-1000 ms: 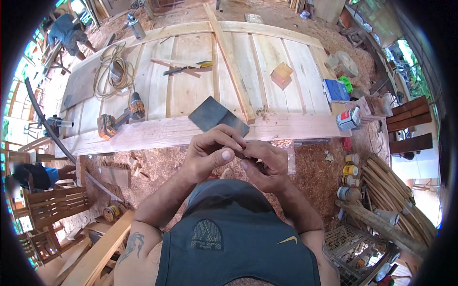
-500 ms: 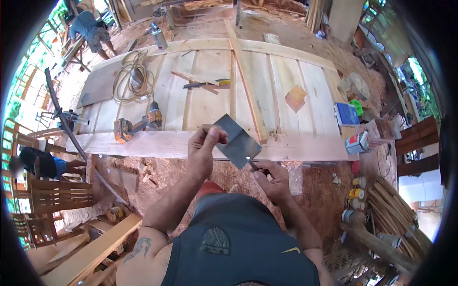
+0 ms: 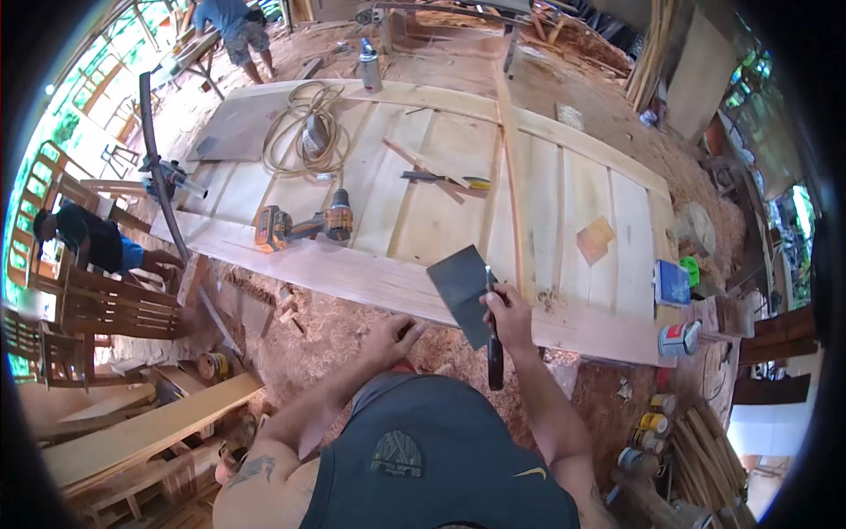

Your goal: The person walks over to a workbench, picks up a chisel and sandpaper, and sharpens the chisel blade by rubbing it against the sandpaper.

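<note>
My right hand point(image 3: 508, 319) is closed round a black-handled tool point(image 3: 495, 363) with a thin metal blade pointing away from me. The same hand also holds a dark grey sheet that looks like sandpaper point(image 3: 460, 286), at the front edge of a pale wooden panel point(image 3: 388, 264). Low at that edge, my left hand point(image 3: 392, 341) holds nothing visible, its fingers loosely bent and the thumb apart. Left of the sheet, an orange and black cordless drill point(image 3: 304, 227) lies on the panel. Farther back are yellow and black pliers-like handles point(image 3: 445, 179) beside thin wood strips.
A coiled cord point(image 3: 286, 163), a spray can point(image 3: 369, 69), a long batten point(image 3: 511, 176) and an orange sandpaper piece point(image 3: 595, 240) are on the panel. At right are a blue box point(image 3: 672, 283) and a paint can point(image 3: 679, 339). Two other people are at the left.
My left hand has let go of the sandpaper and dropped toward me. My right hand now holds the sheet with the tool, whose black handle shows. The view has shifted, moving the panel rightward.
</note>
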### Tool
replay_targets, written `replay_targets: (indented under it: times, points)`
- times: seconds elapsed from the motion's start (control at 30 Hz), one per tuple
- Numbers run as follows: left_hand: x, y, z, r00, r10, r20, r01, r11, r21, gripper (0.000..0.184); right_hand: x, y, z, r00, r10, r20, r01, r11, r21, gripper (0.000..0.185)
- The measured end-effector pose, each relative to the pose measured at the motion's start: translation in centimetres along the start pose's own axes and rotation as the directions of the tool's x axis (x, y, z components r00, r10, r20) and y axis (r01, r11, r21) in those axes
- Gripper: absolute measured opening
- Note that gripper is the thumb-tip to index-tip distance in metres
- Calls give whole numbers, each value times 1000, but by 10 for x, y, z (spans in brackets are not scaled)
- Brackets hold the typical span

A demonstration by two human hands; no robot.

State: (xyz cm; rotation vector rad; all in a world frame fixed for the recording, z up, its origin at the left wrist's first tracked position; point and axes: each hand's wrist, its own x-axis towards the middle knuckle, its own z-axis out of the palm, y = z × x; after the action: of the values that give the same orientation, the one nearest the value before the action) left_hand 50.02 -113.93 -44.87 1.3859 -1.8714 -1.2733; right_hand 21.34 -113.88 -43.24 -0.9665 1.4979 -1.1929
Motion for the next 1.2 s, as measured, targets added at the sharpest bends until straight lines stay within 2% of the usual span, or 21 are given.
replay_targets:
  times: [0.03,0.13,0.33,0.43,0.53,0.57,0.67,0.7,0.8,0.9,1.0,1.07,1.13,1.17,1.2]
  points:
    - [-1,-4,-9,1000,-3,22,2,1000,19,29,20,3,15,999,-33,6,33,999,-3,22]
    - [0,-3,-31,1000,-7,-28,7,1000,22,30,80,-1,65,996,50,69,-53,998,37,22]
    - [9,-42,-65,993,-67,-94,65,998,-19,29,179,-9,173,995,71,68,-56,977,-207,25]
    - [15,-60,-89,989,-109,-103,106,994,-33,28,230,16,217,996,84,28,-72,954,-292,26]
    - [20,-49,-124,980,-160,-120,150,985,-85,27,251,-5,256,992,130,-4,-121,913,-390,28]
    - [23,-57,-130,979,-156,-133,144,985,-96,27,288,45,268,1000,-11,-2,9,875,-484,29]
    - [26,-80,-144,975,-144,-169,126,986,-114,25,305,28,301,996,-81,-26,43,750,-661,29]
    - [28,-84,-151,973,-140,-181,122,987,-108,25,308,24,308,999,-35,-22,13,781,-625,29]
    - [32,-88,-168,966,-159,-202,137,983,-120,24,320,22,326,993,-116,13,96,748,-657,28]
    - [33,-95,-177,964,-187,-190,167,979,-116,25,325,20,325,991,-125,46,121,701,-703,30]
    - [34,-104,-186,968,-184,-170,168,981,-101,26,323,13,286,915,-387,118,319,512,-797,30]
    - [34,-111,-186,968,-192,-160,174,977,-119,25,339,25,251,849,-507,147,329,291,-898,31]
    - [34,-123,-184,962,-218,-163,196,970,-143,25,340,9,221,921,-347,178,251,177,-952,35]
    - [30,-122,-186,952,-279,-125,277,960,-34,26,364,35,202,953,-219,211,256,201,-946,37]
    - [32,-118,-190,930,-345,-130,356,931,77,27,351,10,204,976,-73,203,214,229,-950,42]
